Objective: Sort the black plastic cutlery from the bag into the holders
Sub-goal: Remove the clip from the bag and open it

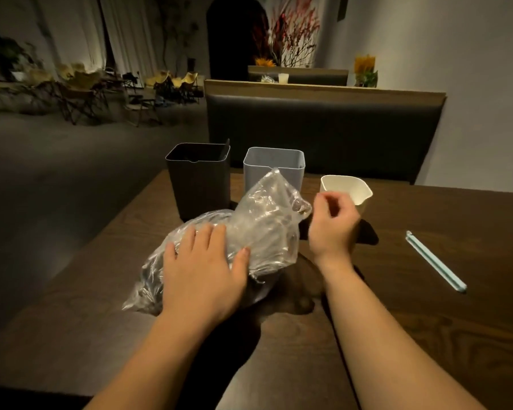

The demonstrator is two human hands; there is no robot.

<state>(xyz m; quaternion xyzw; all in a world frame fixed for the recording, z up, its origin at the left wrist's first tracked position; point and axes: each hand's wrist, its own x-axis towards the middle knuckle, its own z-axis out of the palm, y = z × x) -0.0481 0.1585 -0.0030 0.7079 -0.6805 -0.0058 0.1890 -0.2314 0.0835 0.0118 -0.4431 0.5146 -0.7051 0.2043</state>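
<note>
**Dark wood, three shades of holder**

The table (427, 306) is dark brown with a swirling wood grain. The bag (258, 220) is clear plastic with white glints, and the cutlery (150, 278) shows black through it. Behind it stand a black holder (199, 182), a grey holder (274, 165) and a cream holder (348, 189). The stick (436, 260) is pale blue-green. The bench (323, 131) is black with a tan wooden top edge.

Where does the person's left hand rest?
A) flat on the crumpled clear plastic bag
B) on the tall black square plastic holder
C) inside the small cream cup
A: the left hand lies, fingers straight, on top of the crumpled clear plastic bag.
</note>
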